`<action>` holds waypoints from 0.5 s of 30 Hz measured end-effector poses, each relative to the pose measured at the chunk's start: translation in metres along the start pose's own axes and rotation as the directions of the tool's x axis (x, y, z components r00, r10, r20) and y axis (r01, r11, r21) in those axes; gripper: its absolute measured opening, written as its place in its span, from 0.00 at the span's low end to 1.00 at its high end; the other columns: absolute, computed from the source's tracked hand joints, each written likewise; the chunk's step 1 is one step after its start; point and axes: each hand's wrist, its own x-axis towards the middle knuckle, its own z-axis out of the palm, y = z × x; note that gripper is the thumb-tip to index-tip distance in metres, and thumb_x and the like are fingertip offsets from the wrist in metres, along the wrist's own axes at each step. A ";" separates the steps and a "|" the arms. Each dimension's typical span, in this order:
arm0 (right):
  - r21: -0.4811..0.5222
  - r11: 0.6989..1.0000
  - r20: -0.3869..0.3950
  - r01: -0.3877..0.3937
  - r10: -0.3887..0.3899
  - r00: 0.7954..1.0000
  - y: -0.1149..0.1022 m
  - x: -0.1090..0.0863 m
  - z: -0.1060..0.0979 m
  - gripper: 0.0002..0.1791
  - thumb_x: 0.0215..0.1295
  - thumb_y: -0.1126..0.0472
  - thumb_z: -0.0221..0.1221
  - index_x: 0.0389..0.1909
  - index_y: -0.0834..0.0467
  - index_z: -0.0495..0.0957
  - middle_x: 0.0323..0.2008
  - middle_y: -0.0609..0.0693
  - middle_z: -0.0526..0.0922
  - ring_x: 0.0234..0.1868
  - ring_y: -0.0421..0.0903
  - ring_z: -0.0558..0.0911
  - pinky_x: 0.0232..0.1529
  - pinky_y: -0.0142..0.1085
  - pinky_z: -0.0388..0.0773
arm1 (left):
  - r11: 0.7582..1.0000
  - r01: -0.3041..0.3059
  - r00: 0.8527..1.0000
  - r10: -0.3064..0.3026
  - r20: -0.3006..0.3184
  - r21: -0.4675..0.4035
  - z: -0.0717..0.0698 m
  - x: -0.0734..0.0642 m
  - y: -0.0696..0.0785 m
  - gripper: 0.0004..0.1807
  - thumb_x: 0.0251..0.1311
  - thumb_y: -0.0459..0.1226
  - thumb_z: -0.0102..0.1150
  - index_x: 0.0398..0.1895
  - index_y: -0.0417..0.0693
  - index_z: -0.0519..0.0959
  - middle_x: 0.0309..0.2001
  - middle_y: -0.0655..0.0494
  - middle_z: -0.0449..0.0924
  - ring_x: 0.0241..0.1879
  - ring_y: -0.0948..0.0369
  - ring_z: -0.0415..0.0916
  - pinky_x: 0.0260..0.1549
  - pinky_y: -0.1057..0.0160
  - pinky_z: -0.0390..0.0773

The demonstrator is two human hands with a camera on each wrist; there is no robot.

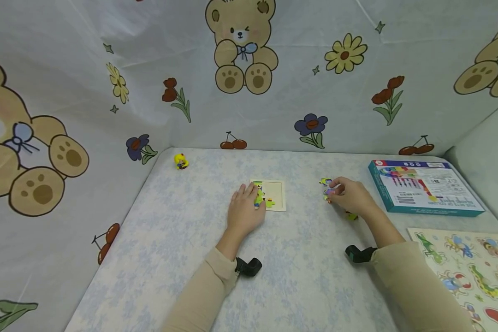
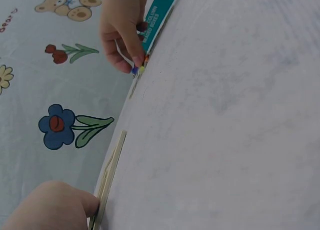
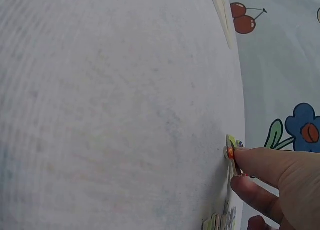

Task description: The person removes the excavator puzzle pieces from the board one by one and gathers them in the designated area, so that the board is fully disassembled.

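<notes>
My left hand (image 1: 245, 210) rests, fingers extended, over the left side of a small square wooden puzzle tray (image 1: 283, 196). Green puzzle pieces (image 1: 269, 202) fill part of that side, partly covered by the fingers; the tray's right part shows bare wood. In the left wrist view, the thumb (image 2: 89, 204) lies at the tray's edge (image 2: 114, 167). To the right of the tray, my right hand (image 1: 352, 196) pinches a colourful puzzle piece (image 3: 230, 152) between thumb and fingers. Another piece (image 1: 325, 181) lies just beyond those fingertips, and green pieces (image 1: 351, 216) lie below the hand.
A teal-edged puzzle box (image 1: 431, 186) lies at the back right. In front of it is a board with insect pictures (image 1: 465, 263). A small yellow-haired figurine (image 1: 180, 161) stands at the back left corner. A bear-print curtain (image 1: 149, 46) borders the table (image 1: 191, 221).
</notes>
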 end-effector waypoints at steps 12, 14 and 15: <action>-0.073 0.994 -0.083 0.080 -0.086 0.993 -0.012 0.003 0.007 0.17 0.68 0.56 0.61 0.54 0.58 0.77 0.42 0.57 0.77 0.43 0.54 0.72 0.38 0.41 0.72 | 1.000 -0.006 1.000 0.006 -0.009 -0.004 0.000 0.000 -0.001 0.34 0.70 0.52 0.46 0.75 0.49 0.63 0.78 0.55 0.55 0.79 0.51 0.45 0.78 0.50 0.46; -0.048 0.992 -0.096 0.117 -0.121 0.988 -0.020 0.004 0.012 0.16 0.68 0.57 0.60 0.53 0.59 0.78 0.39 0.56 0.77 0.40 0.53 0.73 0.36 0.40 0.71 | 1.000 -0.006 1.000 0.006 -0.007 -0.004 0.000 0.000 -0.001 0.34 0.70 0.52 0.46 0.75 0.49 0.63 0.78 0.55 0.55 0.80 0.52 0.45 0.78 0.50 0.46; -0.034 0.991 -0.093 0.130 -0.132 0.987 -0.024 0.005 0.015 0.16 0.68 0.58 0.60 0.53 0.59 0.78 0.39 0.56 0.77 0.41 0.53 0.72 0.36 0.40 0.71 | 1.000 -0.007 1.000 0.007 -0.007 -0.003 0.000 0.000 -0.001 0.34 0.70 0.52 0.46 0.75 0.49 0.63 0.78 0.55 0.55 0.80 0.52 0.45 0.78 0.50 0.46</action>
